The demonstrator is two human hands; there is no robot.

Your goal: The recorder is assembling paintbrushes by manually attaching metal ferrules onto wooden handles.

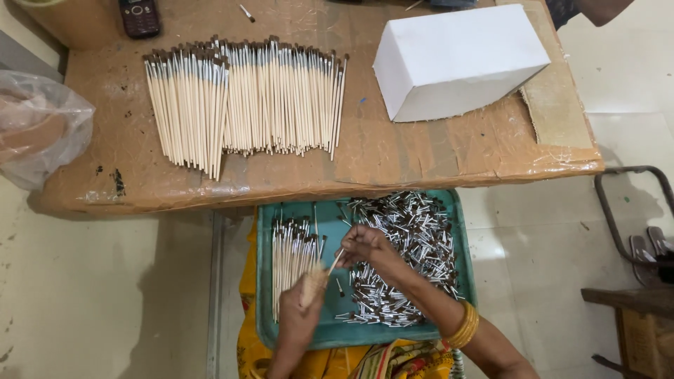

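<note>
Over the teal tray (267, 281), just below the table (435, 151) edge, the left hand (303, 309) grips a bundle of wooden sticks (314, 281). The right hand (366, 245) pinches one stick's tip beside the metal ferrule heap (411, 253). Bare tray floor lies between the piles.

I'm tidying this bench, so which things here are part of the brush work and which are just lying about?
In use: left hand gripping wooden sticks; right hand at one stick's tip; metal brush tips; teal tray; finished brushes.

Lying about: white box, phone, plastic bag, sandals.
</note>
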